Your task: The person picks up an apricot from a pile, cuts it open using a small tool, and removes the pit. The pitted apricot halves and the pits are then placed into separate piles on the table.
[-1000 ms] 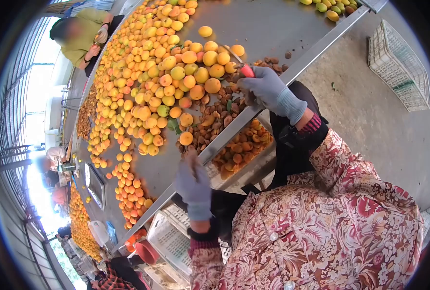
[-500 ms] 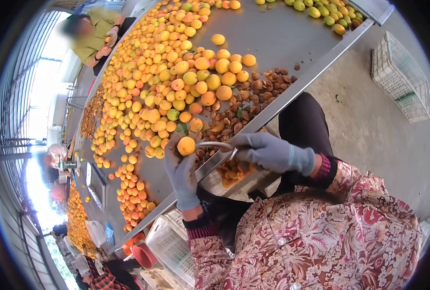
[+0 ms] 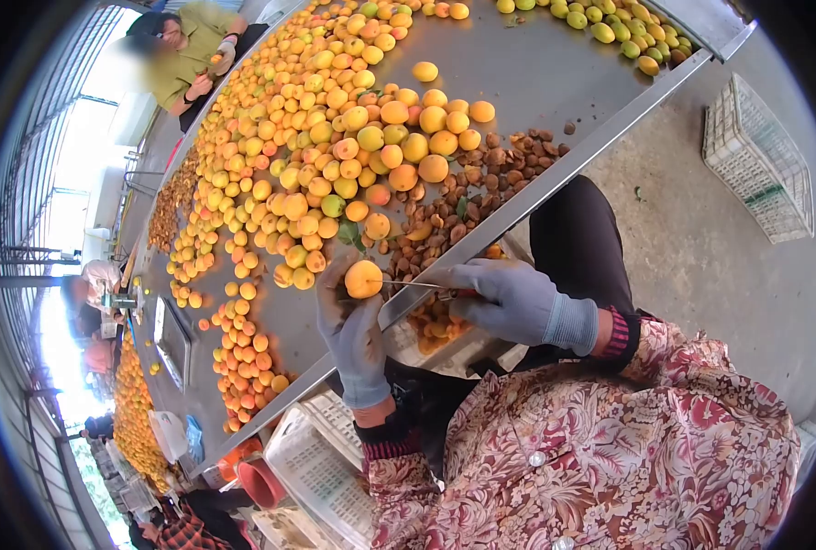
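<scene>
My left hand (image 3: 353,339), in a grey glove, is closed around a yellow-orange apricot (image 3: 363,280) above the table's near edge. My gloved right hand (image 3: 509,298) grips a small knife (image 3: 426,286) by its reddish handle. The thin blade points left, and its tip meets the apricot's right side. Just beyond both hands lies a heap of brown pits (image 3: 445,220) along the metal rim. A large spread of apricots (image 3: 335,156) covers the table behind them. Below the rim, under my right hand, orange fruit pieces (image 3: 435,325) show in a container.
The metal table (image 3: 518,73) has a raised rim (image 3: 555,197) running diagonally. Greener fruit (image 3: 610,27) sits at the far right corner. White crates stand on the floor, one at right (image 3: 758,160) and one at lower left (image 3: 321,458). A co-worker (image 3: 183,55) handles fruit across the table.
The knife has turned so its blade shows edge-on, with its tip now against the apricot. My left hand and the apricot have shifted slightly right and down in view.
</scene>
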Demonstrator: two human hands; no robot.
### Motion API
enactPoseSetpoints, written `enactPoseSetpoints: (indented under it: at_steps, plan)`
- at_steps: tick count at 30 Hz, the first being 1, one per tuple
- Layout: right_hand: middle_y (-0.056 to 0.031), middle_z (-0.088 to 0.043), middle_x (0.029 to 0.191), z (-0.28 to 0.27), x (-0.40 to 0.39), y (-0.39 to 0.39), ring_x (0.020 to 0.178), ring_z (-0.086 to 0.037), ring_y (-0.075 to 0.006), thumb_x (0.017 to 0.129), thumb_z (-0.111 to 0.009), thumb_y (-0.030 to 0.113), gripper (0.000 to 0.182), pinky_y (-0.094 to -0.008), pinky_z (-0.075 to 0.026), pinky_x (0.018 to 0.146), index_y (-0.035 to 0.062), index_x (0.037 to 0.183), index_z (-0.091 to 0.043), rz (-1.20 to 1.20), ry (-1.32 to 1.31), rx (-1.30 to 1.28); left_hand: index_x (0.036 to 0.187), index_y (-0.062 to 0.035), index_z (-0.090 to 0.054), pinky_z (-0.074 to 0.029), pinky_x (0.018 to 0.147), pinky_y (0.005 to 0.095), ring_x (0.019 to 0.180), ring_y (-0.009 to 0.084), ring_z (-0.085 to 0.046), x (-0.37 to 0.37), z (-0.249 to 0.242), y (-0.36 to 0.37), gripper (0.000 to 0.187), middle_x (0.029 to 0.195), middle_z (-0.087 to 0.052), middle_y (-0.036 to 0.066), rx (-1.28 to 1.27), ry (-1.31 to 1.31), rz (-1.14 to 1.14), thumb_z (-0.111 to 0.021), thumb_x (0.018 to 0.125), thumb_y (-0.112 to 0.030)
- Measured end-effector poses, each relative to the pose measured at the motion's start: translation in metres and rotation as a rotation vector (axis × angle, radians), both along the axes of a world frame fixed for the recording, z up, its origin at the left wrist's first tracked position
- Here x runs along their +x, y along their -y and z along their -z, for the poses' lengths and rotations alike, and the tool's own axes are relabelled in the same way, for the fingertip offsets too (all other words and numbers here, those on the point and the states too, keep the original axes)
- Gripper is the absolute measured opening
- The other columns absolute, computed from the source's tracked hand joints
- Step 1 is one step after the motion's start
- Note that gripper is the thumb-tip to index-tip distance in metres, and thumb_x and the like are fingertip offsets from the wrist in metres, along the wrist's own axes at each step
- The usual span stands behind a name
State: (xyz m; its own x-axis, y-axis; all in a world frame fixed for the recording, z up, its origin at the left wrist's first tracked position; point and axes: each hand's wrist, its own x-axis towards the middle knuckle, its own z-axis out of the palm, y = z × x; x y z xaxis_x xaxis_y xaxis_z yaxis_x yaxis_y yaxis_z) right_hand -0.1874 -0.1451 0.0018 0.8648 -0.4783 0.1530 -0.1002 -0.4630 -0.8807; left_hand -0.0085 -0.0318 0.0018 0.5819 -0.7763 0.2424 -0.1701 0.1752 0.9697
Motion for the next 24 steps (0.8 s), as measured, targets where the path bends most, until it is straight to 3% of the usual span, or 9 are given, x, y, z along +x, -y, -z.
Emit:
enactPoseSetpoints:
  at_steps: [4, 9, 11, 13, 16, 19, 21, 22, 24]
  plan:
    - [-0.0118, -0.062, 0.089, -0.003, 0.001, 0.000, 0.083, -0.062, -0.0297, 0.083, -0.058, 0.019, 0.037, -0.0385, -0.050, 0.073, 0.0181, 0.119, -0.055, 0.014, 0.011, -0.111, 0.124, 0.0040, -0.042, -0.046, 0.084, 0.0295, 0.095, 0.0186, -0.056, 0.002, 0.003, -0.004, 0.046, 0.110, -0.053, 0.012, 0.033, -0.024, -0.001, -0.050, 0.079, 0.000]
    - [-0.0133, -0.062, 0.082, -0.040, -0.003, 0.000, 0.075, -0.062, -0.0322, 0.083, -0.053, 0.015, 0.028, -0.0404, -0.051, 0.068, 0.0133, 0.111, -0.056, -0.062, -0.361, -0.198, 0.119, 0.0022, -0.048, -0.041, 0.092, 0.0298, 0.106, 0.0181, -0.051, 0.009, 0.016, -0.010, 0.041, 0.116, -0.053, 0.011, 0.109, -0.015, 0.078, -0.055, 0.078, 0.001]
    - [-0.0140, -0.062, 0.081, -0.035, -0.001, -0.003, 0.074, -0.062, -0.0329, 0.083, -0.052, 0.015, 0.027, -0.0412, -0.051, 0.067, 0.0123, 0.110, -0.056, -0.046, -0.351, -0.153, 0.120, 0.0017, -0.047, -0.042, 0.092, 0.0304, 0.106, 0.0189, -0.053, 0.004, 0.013, -0.009, 0.042, 0.115, -0.054, 0.011, 0.111, -0.008, 0.111, -0.055, 0.078, 0.001]
    - [-0.0146, -0.062, 0.080, -0.033, 0.002, -0.005, 0.073, -0.062, -0.0336, 0.083, -0.051, 0.015, 0.026, -0.0420, -0.051, 0.066, 0.0113, 0.109, -0.056, -0.032, -0.337, -0.116, 0.122, 0.0016, -0.045, -0.044, 0.092, 0.0322, 0.108, 0.0218, -0.054, -0.006, 0.009, -0.006, 0.042, 0.114, -0.055, 0.014, -0.101, -0.500, 0.215, -0.054, 0.081, -0.002]
    - [-0.0157, -0.062, 0.080, -0.029, 0.005, -0.013, 0.076, -0.062, -0.0343, 0.084, -0.050, 0.016, 0.028, -0.0432, -0.050, 0.068, 0.0109, 0.110, -0.056, 0.001, -0.297, -0.070, 0.122, 0.0036, -0.044, -0.045, 0.091, 0.0332, 0.107, 0.0249, -0.055, -0.014, 0.029, -0.004, 0.040, 0.111, -0.055, 0.016, -0.303, -0.789, 0.190, -0.052, 0.083, -0.007]
    - [-0.0170, -0.063, 0.082, -0.023, 0.005, -0.011, 0.079, -0.062, -0.0345, 0.084, -0.050, 0.016, 0.029, -0.0436, -0.049, 0.071, 0.0101, 0.111, -0.056, 0.041, -0.272, -0.069, 0.123, 0.0042, -0.043, -0.045, 0.090, 0.0330, 0.105, 0.0244, -0.056, -0.022, 0.025, 0.003, 0.042, 0.112, -0.056, 0.018, -0.296, -0.698, 0.160, -0.051, 0.084, -0.010]
    - [-0.0172, -0.063, 0.089, -0.025, 0.006, -0.008, 0.080, -0.063, -0.0331, 0.084, -0.055, 0.017, 0.043, -0.0398, -0.050, 0.072, 0.0147, 0.126, -0.050, 0.006, -0.349, -0.023, 0.124, 0.0040, -0.043, -0.045, 0.091, 0.0337, 0.106, 0.0247, -0.056, -0.013, 0.027, 0.000, 0.043, 0.113, -0.056, 0.019, -0.201, -0.494, 0.122, -0.051, 0.085, -0.011]
    - [-0.0172, -0.063, 0.089, -0.024, 0.006, -0.007, 0.080, -0.063, -0.0331, 0.084, -0.055, 0.017, 0.043, -0.0398, -0.050, 0.072, 0.0147, 0.126, -0.050, 0.006, -0.350, -0.022, 0.125, 0.0037, -0.043, -0.044, 0.091, 0.0344, 0.106, 0.0249, -0.056, -0.009, 0.030, -0.001, 0.043, 0.114, -0.056, 0.020, -0.106, -0.289, 0.079, -0.051, 0.085, -0.011]
    - [-0.0183, -0.063, 0.086, -0.021, 0.005, -0.006, 0.082, -0.062, -0.0351, 0.084, -0.050, 0.017, 0.030, -0.0441, -0.049, 0.072, 0.0095, 0.113, -0.055, -0.012, -0.321, 0.054, 0.125, 0.0033, -0.043, -0.043, 0.093, 0.0355, 0.106, 0.0253, -0.056, -0.004, 0.038, -0.003, 0.043, 0.116, -0.055, 0.020, -0.123, -0.327, 0.104, -0.051, 0.086, -0.013]
